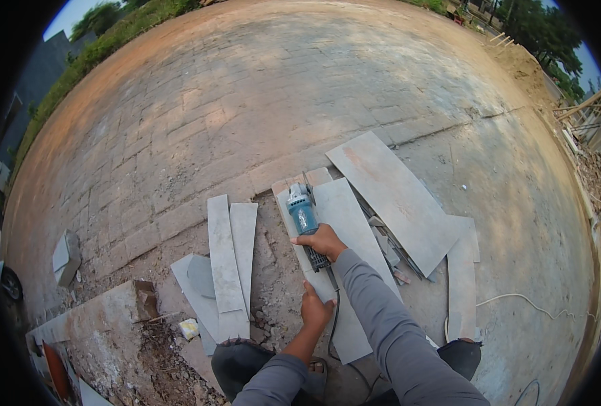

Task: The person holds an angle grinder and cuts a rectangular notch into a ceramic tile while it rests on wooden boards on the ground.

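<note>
My right hand [322, 242] is wrapped round a blue and silver angle grinder [302, 216], whose disc end is at the far end of a narrow grey tile strip [284, 197]. A black cord hangs from the grinder. My left hand [315, 306] grips the near end of that strip, below the grinder. A wider grey slab [348, 298] lies beside it, with a large tile [392, 196] at the upper right over smaller offcuts [388, 240].
Cut strips [224, 257] lie left of centre, another [461, 284] at right. A concrete block [67, 257] and ledge [90, 311] are at left. Beyond are paving [232, 95], a sand pile [522, 71] and timber [588, 111]. A pale cable [530, 301] runs along the right.
</note>
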The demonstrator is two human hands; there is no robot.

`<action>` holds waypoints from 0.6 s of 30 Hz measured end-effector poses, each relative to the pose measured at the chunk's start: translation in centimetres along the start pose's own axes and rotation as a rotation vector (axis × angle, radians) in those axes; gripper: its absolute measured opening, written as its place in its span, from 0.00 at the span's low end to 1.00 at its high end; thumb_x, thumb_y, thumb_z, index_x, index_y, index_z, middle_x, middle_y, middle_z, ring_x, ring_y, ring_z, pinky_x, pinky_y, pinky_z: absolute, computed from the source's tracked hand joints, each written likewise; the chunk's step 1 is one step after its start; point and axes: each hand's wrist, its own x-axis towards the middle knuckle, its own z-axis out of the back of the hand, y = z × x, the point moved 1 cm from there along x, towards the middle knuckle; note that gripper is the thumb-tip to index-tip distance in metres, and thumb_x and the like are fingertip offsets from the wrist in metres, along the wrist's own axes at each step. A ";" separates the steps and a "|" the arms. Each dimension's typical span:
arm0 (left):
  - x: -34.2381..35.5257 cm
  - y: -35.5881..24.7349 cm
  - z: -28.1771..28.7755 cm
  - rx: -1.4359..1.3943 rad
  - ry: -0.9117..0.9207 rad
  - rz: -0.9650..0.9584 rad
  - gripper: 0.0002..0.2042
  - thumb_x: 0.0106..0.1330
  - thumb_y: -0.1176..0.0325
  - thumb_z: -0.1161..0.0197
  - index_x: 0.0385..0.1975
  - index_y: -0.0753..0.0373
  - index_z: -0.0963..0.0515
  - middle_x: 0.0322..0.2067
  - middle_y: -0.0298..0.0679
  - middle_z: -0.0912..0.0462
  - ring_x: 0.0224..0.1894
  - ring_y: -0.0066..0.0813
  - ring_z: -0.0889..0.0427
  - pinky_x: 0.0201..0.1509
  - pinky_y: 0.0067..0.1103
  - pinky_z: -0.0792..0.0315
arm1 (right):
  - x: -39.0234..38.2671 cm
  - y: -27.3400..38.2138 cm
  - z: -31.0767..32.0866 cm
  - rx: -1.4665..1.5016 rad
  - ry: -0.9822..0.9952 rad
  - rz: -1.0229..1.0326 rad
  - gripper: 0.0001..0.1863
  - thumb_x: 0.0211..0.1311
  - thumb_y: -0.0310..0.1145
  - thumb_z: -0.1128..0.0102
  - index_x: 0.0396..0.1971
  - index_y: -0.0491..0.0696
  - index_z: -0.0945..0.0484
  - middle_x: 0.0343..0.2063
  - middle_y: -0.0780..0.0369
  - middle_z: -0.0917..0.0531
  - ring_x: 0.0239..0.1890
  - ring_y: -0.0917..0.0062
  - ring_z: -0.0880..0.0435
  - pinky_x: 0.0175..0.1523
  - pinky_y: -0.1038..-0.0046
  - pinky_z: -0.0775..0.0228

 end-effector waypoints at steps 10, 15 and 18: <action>0.0 0.2 0.0 -0.004 0.011 0.002 0.53 0.52 0.60 0.26 0.69 0.74 0.59 0.53 0.61 0.29 0.52 0.54 0.23 0.54 0.35 0.27 | -0.7 0.0 0.0 0.012 0.012 -0.001 0.34 0.35 0.44 0.21 0.38 0.32 0.21 0.35 0.50 0.16 0.34 0.65 0.16 0.41 0.70 0.26; 0.0 0.2 0.1 -0.006 0.009 -0.005 0.53 0.52 0.59 0.26 0.69 0.74 0.58 0.53 0.61 0.29 0.51 0.53 0.23 0.53 0.34 0.27 | -1.0 0.1 0.1 0.009 0.009 -0.004 0.34 0.35 0.44 0.20 0.38 0.32 0.21 0.35 0.51 0.17 0.34 0.65 0.16 0.41 0.70 0.26; -0.1 0.0 0.2 -0.010 0.010 -0.006 0.53 0.52 0.59 0.26 0.69 0.74 0.58 0.53 0.61 0.29 0.51 0.53 0.23 0.54 0.34 0.27 | -1.1 0.0 0.1 0.012 0.006 -0.004 0.35 0.35 0.44 0.20 0.38 0.32 0.21 0.35 0.50 0.17 0.34 0.65 0.16 0.41 0.70 0.26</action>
